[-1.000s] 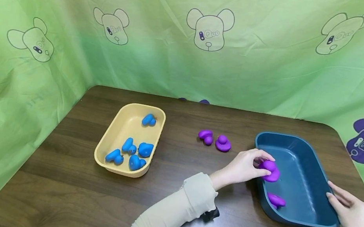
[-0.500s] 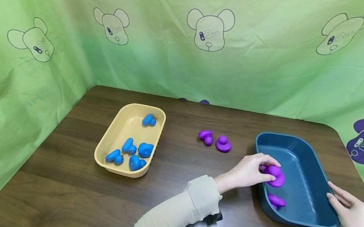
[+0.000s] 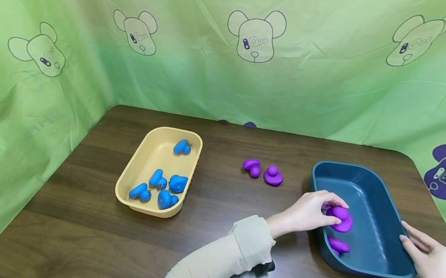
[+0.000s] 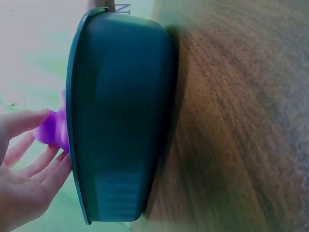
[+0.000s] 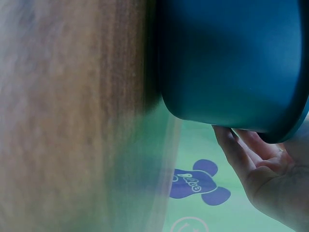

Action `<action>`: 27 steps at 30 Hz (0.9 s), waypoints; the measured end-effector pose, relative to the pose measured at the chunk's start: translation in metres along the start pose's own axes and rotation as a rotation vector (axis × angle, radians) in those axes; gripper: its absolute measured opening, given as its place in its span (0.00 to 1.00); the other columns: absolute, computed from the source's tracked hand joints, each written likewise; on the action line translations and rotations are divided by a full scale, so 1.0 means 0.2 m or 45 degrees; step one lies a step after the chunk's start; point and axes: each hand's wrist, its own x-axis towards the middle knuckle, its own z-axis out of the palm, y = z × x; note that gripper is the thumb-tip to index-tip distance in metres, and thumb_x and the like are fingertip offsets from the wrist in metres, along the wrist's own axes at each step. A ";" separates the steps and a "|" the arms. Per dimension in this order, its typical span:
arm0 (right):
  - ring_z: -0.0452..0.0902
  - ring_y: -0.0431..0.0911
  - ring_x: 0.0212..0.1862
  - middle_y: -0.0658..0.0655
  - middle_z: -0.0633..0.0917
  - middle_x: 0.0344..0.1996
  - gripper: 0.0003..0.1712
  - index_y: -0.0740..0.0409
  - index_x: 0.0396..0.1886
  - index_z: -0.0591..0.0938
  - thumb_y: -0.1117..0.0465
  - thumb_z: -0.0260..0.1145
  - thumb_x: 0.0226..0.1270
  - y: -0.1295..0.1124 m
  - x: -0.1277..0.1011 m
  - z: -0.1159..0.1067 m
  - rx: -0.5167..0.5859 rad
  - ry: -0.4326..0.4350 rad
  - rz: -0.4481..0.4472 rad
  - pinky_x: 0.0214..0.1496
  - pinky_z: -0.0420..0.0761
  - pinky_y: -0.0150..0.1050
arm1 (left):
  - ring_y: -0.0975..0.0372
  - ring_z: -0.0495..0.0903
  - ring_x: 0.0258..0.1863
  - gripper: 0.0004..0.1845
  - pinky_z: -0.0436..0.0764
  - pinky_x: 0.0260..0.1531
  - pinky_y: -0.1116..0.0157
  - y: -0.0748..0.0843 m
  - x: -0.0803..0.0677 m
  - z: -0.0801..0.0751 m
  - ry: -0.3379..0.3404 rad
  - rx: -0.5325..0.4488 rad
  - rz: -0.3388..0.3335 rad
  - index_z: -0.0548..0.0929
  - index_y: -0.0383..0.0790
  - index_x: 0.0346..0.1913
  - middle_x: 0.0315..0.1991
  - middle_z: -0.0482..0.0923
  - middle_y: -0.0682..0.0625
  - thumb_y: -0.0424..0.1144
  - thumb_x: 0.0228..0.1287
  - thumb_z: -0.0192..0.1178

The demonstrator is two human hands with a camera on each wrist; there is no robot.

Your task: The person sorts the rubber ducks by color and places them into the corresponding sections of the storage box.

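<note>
My left hand (image 3: 310,211) pinches a purple toy duck (image 3: 340,219) between thumb and fingers, just inside the left rim of the blue bin (image 3: 362,214). In the left wrist view the held duck (image 4: 52,128) shows partly behind the rim. Another purple duck (image 3: 338,246) lies in the bin near its left wall. At the bin's right side my right hand (image 3: 433,260) grips the rim; the right wrist view has its fingers (image 5: 231,150) against the outer wall. Two more purple ducks (image 3: 252,167) (image 3: 273,175) rest on the table left of the bin.
A yellow bin (image 3: 150,156) stands on the left of the wooden table (image 3: 101,246), with several blue toy ducks (image 3: 168,199) in it. A green cloth (image 3: 188,80) with mouse drawings hangs behind the table and along its sides.
The left hand has moved a little right and toward the front with the purple duck, farther in over the blue bin. My right hand stays at the rim.
</note>
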 end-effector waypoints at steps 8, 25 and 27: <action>0.51 0.09 0.30 0.10 0.61 0.22 0.22 0.26 0.52 0.69 0.52 0.60 0.59 -0.02 -0.01 -0.01 -0.012 0.015 -0.021 0.29 0.57 0.18 | 0.74 0.73 0.43 0.14 0.64 0.41 0.86 -0.03 -0.02 -0.03 0.047 -0.097 0.015 0.78 0.46 0.47 0.45 0.76 0.56 0.38 0.56 0.60; 0.51 0.09 0.30 0.11 0.62 0.22 0.22 0.27 0.53 0.70 0.52 0.60 0.59 0.01 0.00 0.00 -0.014 0.017 -0.022 0.29 0.57 0.20 | 0.68 0.74 0.44 0.14 0.67 0.42 0.83 -0.13 -0.08 -0.14 0.170 -0.138 0.009 0.79 0.43 0.46 0.44 0.76 0.53 0.37 0.56 0.60; 0.50 0.09 0.30 0.10 0.62 0.22 0.22 0.27 0.53 0.70 0.51 0.60 0.59 0.00 0.00 0.00 -0.014 0.015 -0.017 0.29 0.57 0.20 | 0.67 0.74 0.44 0.14 0.67 0.42 0.83 -0.15 -0.09 -0.15 0.190 -0.134 -0.003 0.79 0.43 0.46 0.44 0.76 0.53 0.37 0.56 0.60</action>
